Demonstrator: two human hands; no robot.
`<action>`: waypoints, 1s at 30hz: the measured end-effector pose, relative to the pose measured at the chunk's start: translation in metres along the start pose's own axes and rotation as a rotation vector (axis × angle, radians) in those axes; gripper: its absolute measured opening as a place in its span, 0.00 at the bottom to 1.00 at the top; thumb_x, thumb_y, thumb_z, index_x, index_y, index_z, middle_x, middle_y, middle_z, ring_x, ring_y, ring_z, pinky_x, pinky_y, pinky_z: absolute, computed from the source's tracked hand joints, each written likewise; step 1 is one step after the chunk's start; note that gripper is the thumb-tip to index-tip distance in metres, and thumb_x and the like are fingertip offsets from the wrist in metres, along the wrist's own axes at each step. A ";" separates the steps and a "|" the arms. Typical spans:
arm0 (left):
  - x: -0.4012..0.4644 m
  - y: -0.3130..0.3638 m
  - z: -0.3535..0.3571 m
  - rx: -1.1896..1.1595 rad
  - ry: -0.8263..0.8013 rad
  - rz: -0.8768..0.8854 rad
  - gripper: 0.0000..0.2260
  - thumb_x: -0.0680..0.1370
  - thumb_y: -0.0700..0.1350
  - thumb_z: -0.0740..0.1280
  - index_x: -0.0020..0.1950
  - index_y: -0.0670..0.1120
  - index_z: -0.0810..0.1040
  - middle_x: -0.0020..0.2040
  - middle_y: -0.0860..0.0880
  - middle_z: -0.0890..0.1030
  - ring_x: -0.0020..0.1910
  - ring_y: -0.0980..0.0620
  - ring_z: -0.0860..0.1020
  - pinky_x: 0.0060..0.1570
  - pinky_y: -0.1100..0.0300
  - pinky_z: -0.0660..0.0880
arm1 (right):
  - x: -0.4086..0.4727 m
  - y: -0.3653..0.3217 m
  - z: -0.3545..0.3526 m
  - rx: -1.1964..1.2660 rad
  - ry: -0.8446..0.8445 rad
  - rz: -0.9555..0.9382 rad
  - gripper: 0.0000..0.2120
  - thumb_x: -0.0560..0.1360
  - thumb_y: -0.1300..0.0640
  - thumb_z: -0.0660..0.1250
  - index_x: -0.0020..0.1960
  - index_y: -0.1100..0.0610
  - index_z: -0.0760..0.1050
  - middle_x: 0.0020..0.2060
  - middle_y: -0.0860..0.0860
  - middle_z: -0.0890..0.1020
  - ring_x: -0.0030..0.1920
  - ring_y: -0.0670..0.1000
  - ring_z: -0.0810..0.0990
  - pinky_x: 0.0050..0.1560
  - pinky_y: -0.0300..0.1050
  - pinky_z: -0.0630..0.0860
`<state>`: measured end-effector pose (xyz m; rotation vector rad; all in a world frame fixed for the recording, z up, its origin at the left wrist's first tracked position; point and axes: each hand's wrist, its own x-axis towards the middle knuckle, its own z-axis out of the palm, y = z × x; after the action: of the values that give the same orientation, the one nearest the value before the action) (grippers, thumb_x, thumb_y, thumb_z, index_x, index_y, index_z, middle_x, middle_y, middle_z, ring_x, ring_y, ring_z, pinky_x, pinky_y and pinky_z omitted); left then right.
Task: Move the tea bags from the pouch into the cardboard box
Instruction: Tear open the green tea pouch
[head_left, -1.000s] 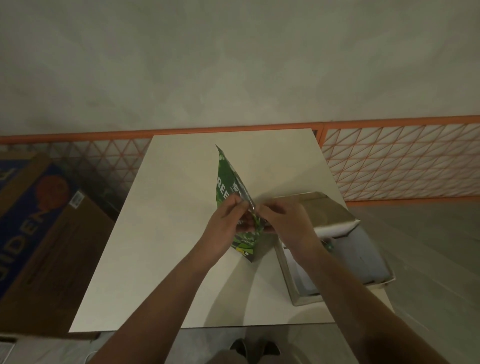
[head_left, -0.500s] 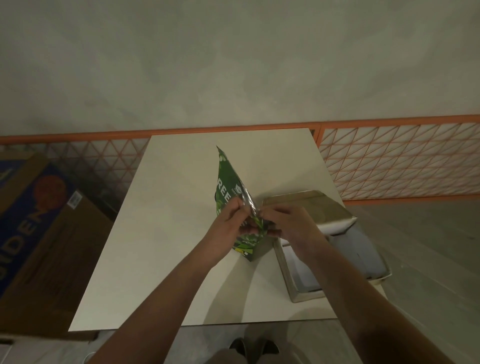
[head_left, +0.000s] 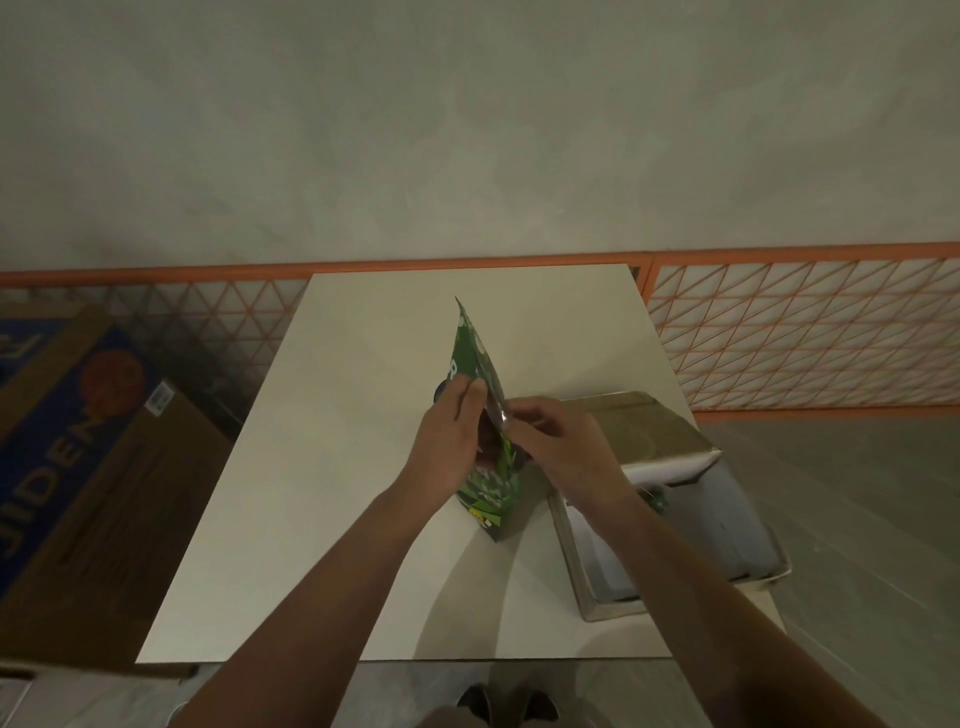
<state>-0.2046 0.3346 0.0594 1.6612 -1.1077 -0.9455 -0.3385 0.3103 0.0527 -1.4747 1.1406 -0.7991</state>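
Risen slightly, left hand (head_left: 451, 441) and right hand (head_left: 563, 449) pinch the pouch (head_left: 475, 358) mouth apart.

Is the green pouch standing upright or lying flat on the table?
Upright. The green pouch stands on its base on the table, held by the left hand and right hand.

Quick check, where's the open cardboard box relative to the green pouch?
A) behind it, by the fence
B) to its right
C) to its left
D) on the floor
B: the cardboard box sits on the table at the right edge, right of the green pouch that both hands hold.
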 end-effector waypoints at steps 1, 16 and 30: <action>0.000 0.001 -0.001 -0.001 -0.022 0.001 0.12 0.87 0.46 0.55 0.48 0.43 0.71 0.40 0.45 0.75 0.39 0.46 0.77 0.40 0.48 0.82 | 0.001 0.000 0.002 -0.024 0.027 -0.027 0.05 0.76 0.55 0.69 0.50 0.48 0.83 0.40 0.44 0.85 0.41 0.41 0.82 0.44 0.33 0.79; 0.004 -0.008 0.007 -0.213 0.033 -0.088 0.08 0.86 0.44 0.56 0.52 0.44 0.71 0.47 0.39 0.81 0.35 0.57 0.82 0.33 0.59 0.80 | 0.008 0.001 0.003 0.146 0.012 0.115 0.09 0.78 0.58 0.64 0.48 0.57 0.84 0.42 0.54 0.86 0.47 0.57 0.84 0.54 0.53 0.79; 0.023 -0.004 -0.006 -0.101 -0.038 0.014 0.16 0.87 0.49 0.56 0.49 0.38 0.71 0.50 0.31 0.76 0.46 0.47 0.76 0.55 0.41 0.77 | 0.023 -0.014 0.009 -0.013 0.039 -0.053 0.08 0.78 0.57 0.66 0.52 0.50 0.84 0.39 0.46 0.85 0.37 0.39 0.79 0.39 0.30 0.74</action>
<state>-0.1911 0.3149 0.0545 1.5581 -1.0778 -1.0118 -0.3201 0.2912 0.0620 -1.5108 1.1420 -0.8618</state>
